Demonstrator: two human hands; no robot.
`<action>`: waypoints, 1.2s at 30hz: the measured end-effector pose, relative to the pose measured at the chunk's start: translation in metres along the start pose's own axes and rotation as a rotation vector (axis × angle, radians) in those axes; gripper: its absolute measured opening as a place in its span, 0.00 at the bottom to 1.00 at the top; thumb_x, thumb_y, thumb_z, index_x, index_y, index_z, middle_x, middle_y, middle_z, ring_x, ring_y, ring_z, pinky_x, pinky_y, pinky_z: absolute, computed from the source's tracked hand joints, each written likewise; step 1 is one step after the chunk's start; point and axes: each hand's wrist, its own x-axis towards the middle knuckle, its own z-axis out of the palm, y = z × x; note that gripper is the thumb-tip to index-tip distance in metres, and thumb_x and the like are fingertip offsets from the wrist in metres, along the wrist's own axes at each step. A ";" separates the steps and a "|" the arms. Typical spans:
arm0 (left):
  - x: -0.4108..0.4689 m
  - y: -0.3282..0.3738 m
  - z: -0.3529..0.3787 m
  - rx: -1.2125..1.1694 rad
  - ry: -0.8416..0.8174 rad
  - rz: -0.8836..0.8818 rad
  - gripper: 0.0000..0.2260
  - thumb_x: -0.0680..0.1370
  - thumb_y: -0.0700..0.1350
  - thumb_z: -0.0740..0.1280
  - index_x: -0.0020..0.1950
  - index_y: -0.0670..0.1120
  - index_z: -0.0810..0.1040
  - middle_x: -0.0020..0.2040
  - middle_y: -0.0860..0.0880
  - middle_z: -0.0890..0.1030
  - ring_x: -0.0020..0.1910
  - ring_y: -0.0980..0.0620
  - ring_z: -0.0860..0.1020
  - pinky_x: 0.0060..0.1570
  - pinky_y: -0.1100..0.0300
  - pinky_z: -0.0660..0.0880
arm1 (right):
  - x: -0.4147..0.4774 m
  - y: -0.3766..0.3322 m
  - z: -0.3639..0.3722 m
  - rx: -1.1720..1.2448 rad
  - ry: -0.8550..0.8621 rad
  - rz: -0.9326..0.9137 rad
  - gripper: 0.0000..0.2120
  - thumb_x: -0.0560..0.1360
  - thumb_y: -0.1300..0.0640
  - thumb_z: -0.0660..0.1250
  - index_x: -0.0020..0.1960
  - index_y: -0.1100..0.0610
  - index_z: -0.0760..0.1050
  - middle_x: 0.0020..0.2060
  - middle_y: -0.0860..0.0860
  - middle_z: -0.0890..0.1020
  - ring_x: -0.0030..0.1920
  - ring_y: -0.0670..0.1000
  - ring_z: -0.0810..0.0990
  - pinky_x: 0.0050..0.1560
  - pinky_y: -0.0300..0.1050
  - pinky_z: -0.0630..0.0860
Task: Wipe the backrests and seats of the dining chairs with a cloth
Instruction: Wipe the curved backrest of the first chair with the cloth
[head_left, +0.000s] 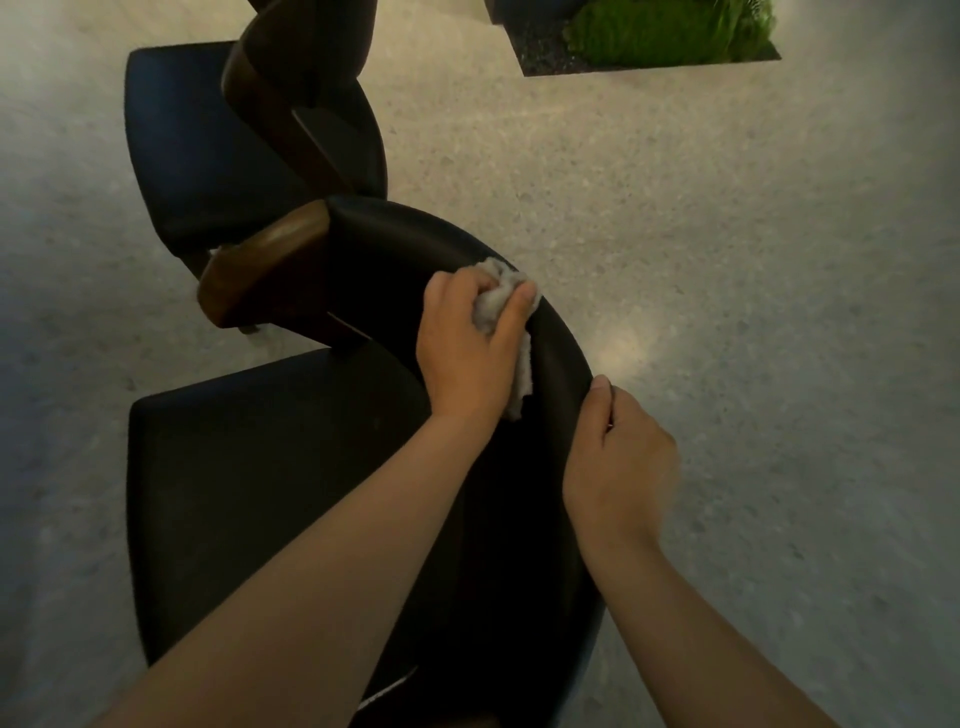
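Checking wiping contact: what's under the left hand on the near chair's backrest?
A crumpled grey cloth, gripped by the left hand, lies against the black backrest; one end trails out past the hand. The contact patch is hidden by hand and cloth.

We seem to be in a dining area: black padded chairs (249, 467), speckled floor (727, 260), a mossy planter (649, 41).

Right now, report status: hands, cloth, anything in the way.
Left hand grips crumpled grey cloth on curved black padded backrest. Right hand holds backrest rim. Second black chair close beyond, not blocking.
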 end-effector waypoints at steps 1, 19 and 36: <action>0.001 0.000 0.002 0.019 -0.011 -0.005 0.09 0.76 0.55 0.69 0.46 0.51 0.74 0.47 0.54 0.73 0.45 0.61 0.74 0.46 0.70 0.71 | 0.000 0.001 0.000 -0.001 0.002 -0.001 0.20 0.82 0.52 0.56 0.32 0.54 0.67 0.25 0.46 0.68 0.24 0.45 0.64 0.29 0.40 0.55; -0.007 -0.011 0.005 0.128 0.067 -0.037 0.07 0.76 0.58 0.65 0.43 0.57 0.70 0.45 0.57 0.72 0.45 0.64 0.74 0.41 0.69 0.69 | 0.000 -0.002 -0.002 0.000 -0.032 0.020 0.21 0.82 0.50 0.54 0.30 0.51 0.64 0.23 0.45 0.67 0.24 0.44 0.63 0.28 0.40 0.56; 0.000 -0.012 0.013 0.082 0.063 0.031 0.09 0.76 0.59 0.65 0.49 0.54 0.74 0.48 0.57 0.72 0.46 0.59 0.74 0.46 0.68 0.72 | 0.000 -0.002 -0.002 0.011 -0.012 0.001 0.20 0.82 0.52 0.55 0.31 0.53 0.65 0.24 0.45 0.67 0.24 0.43 0.64 0.28 0.39 0.55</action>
